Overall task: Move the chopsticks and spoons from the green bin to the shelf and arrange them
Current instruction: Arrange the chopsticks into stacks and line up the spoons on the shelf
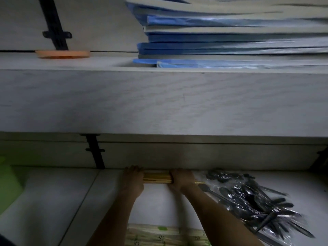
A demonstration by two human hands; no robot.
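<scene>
Two hands: my left hand [133, 180] and right hand [182, 180] grip the chopsticks [157, 178], one at each end, arms reaching forward.
Chopsticks: a yellow bunch, lying sideways on the shelf [53, 201] by the back wall [177, 155].
Spoons [248, 194]: dark, in clear bags, near my right arm.

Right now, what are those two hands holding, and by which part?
A bundle of slim golden-yellow chopsticks. The left hand holds its left end and the right hand holds it near its right end. The middle shows bare between them.
</scene>
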